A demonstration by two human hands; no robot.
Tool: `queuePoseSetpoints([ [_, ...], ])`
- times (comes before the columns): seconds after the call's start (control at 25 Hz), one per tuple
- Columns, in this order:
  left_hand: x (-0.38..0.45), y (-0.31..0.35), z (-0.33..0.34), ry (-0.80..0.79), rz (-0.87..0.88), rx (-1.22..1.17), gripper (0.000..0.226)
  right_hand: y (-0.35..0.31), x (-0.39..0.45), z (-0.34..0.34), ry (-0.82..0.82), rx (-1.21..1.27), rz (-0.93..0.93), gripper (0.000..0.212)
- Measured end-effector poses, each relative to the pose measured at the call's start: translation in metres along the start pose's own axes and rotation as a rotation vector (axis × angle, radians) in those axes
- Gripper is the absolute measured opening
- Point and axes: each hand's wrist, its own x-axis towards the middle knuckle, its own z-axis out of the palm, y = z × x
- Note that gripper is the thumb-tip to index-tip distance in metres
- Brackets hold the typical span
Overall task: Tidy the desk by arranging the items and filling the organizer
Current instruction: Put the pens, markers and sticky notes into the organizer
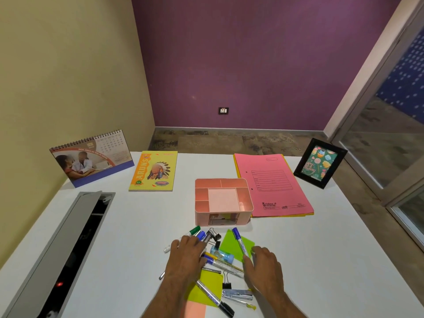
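A pink organizer with several empty compartments stands mid-desk. In front of it lies a heap of markers, sticky notes and clips. My left hand lies flat over several markers, among them a green-capped one and a blue-capped one. My right hand rests with fingers spread on a green sticky note, its fingertips touching a blue marker. Between my hands lie more markers, a light blue sharpener, black binder clips, a stapler and a yellow-green note.
A desk calendar stands back left, with a yellow notebook beside it. Pink folders lie right of the organizer, a black photo frame behind them. An open grey cable tray runs along the left of the white desk.
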Motion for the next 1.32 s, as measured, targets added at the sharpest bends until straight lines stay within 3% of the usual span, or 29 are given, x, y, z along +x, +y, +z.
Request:
queuePoseSetpoints([
  [0.4,0.014,-0.003,0.018,-0.052,0.070,0.107,0.021,-0.002,0.007,0.005,-0.035,-0.024,0.069,0.015],
  [0.48,0.013,-0.005,0.019,-0.106,0.071,0.133,0.027,-0.003,0.003,0.002,0.019,0.167,0.101,0.005],
  [0.56,0.016,-0.006,0.023,-0.063,0.096,0.116,0.035,-0.005,0.000,-0.002,0.114,0.486,0.158,0.018],
  [0.68,0.015,-0.009,0.025,0.009,0.162,0.100,0.035,-0.019,0.000,-0.027,0.217,0.891,0.221,0.017],
  [0.8,0.011,-0.014,0.024,0.057,0.190,0.072,0.030,-0.034,0.025,-0.060,0.278,1.033,0.227,0.016],
  [1.08,0.005,-0.013,0.007,0.099,0.194,-0.091,0.033,-0.049,0.093,-0.095,0.263,0.866,0.164,0.013],
  [1.24,0.001,-0.009,-0.005,0.113,0.143,-0.362,0.003,-0.051,0.107,-0.081,0.155,0.696,0.091,0.018],
  [1.32,0.006,-0.009,-0.004,0.172,0.118,-0.470,0.006,-0.049,0.111,-0.073,0.131,0.512,0.057,0.018],
])
